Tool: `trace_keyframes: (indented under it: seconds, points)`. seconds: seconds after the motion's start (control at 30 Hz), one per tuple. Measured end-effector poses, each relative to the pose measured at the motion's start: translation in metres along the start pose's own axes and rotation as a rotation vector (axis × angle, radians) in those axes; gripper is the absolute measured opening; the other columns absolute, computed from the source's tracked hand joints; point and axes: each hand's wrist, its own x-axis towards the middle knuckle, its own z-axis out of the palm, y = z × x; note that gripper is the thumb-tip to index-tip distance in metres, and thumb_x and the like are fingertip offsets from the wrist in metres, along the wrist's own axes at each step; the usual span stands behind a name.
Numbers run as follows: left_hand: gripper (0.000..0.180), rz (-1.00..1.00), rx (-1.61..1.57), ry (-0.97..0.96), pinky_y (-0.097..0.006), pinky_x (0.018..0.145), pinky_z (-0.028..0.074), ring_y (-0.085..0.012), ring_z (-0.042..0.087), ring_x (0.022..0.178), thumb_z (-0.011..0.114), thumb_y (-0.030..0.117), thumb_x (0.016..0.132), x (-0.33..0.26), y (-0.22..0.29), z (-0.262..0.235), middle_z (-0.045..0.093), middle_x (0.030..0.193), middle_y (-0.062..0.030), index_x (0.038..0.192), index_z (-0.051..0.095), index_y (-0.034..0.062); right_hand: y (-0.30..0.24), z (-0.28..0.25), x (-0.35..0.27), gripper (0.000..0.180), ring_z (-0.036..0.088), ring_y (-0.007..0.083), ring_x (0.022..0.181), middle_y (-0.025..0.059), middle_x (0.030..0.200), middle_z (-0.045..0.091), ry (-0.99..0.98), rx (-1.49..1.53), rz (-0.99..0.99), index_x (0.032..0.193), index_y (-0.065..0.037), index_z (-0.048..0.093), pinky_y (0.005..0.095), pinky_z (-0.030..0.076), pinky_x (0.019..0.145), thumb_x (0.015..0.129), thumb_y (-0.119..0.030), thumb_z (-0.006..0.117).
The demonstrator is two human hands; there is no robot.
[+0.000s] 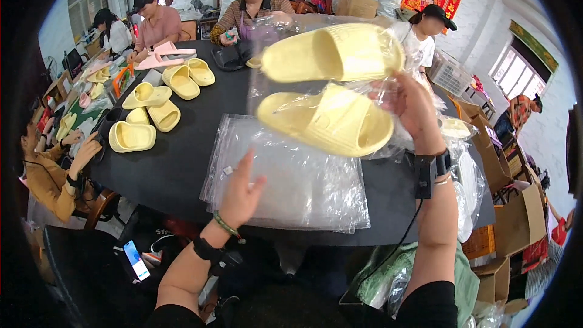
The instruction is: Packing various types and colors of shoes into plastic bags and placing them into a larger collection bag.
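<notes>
My right hand (413, 106) is raised above the table and grips a clear plastic bag (388, 91) that holds a pair of pale yellow slide sandals (331, 88), one stacked over the other. My left hand (242, 191) hovers open, fingers apart, above a stack of flat clear plastic bags (291, 182) lying on the black round table (176, 158). It holds nothing.
Several more yellow sandals (149, 115) and a pink pair (161, 58) lie at the table's far left. Other people sit around the table's far and left sides. Cardboard boxes (504, 218) stand to the right. A phone (136, 260) rests below the table edge.
</notes>
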Motion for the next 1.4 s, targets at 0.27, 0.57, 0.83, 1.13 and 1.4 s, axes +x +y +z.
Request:
trace_keyframes:
  seconds: [0.27, 0.57, 0.83, 1.13, 1.4]
  points:
    - [0.046, -0.748, -1.271, 0.054, -0.047, 0.095, 0.050, -0.0296, 0.055, 0.121, 0.047, 0.031, 0.100, -0.008, -0.035, -0.031, 0.053, 0.135, -0.0150, 0.137, 0.040, 0.0051, 0.154, -0.006, -0.038, 0.071, 0.064, 0.0264, 0.098, 0.0192, 0.114, 0.058, -0.160, -0.155, 0.662, 0.145, -0.002, 0.019, 0.0410, 0.058, 0.075, 0.097, -0.036, 0.058]
    - [0.054, -0.680, -1.287, 0.154, -0.050, 0.099, 0.048, -0.0308, 0.054, 0.123, 0.051, -0.002, 0.094, -0.006, -0.031, -0.030, 0.049, 0.136, -0.0145, 0.143, 0.029, 0.0079, 0.161, -0.008, -0.084, 0.089, 0.063, 0.0168, 0.068, 0.0117, 0.085, 0.063, -0.313, -0.601, 0.538, 0.148, 0.000, 0.001, 0.0301, 0.056, 0.061, 0.090, -0.015, 0.066]
    - [0.069, -0.651, -1.077, 0.227, -0.049, 0.106, 0.040, -0.0326, 0.043, 0.133, 0.056, 0.002, 0.092, -0.010, -0.019, -0.017, 0.038, 0.145, -0.0185, 0.149, 0.018, 0.0093, 0.167, -0.032, -0.080, 0.065, 0.064, 0.0211, 0.067, 0.0155, 0.087, 0.064, -0.212, -0.710, 0.285, 0.144, -0.004, 0.020, 0.0325, 0.054, 0.061, 0.089, 0.000, 0.055]
    - [0.058, 0.398, 0.701, -0.091, -0.061, 0.116, 0.004, -0.0391, 0.017, 0.146, 0.064, 0.032, 0.088, 0.006, 0.060, -0.013, 0.028, 0.155, -0.0182, 0.141, 0.048, 0.0149, 0.148, -0.023, -0.012, 0.033, 0.048, 0.0357, 0.125, 0.0163, 0.133, 0.054, -0.369, -1.100, -0.749, 0.117, -0.002, 0.058, 0.0446, 0.042, 0.101, 0.085, -0.008, 0.063]
    - [0.065, 0.229, 0.512, -0.351, -0.065, 0.111, 0.015, -0.0494, 0.023, 0.141, 0.061, 0.048, 0.088, -0.009, 0.014, 0.050, 0.017, 0.158, -0.0234, 0.147, 0.041, 0.0300, 0.218, -0.042, 0.015, 0.081, 0.005, 0.0335, 0.149, 0.0076, 0.161, 0.017, -0.456, -1.573, 0.045, 0.152, -0.008, 0.027, 0.0583, 0.009, 0.117, 0.096, -0.066, 0.023]
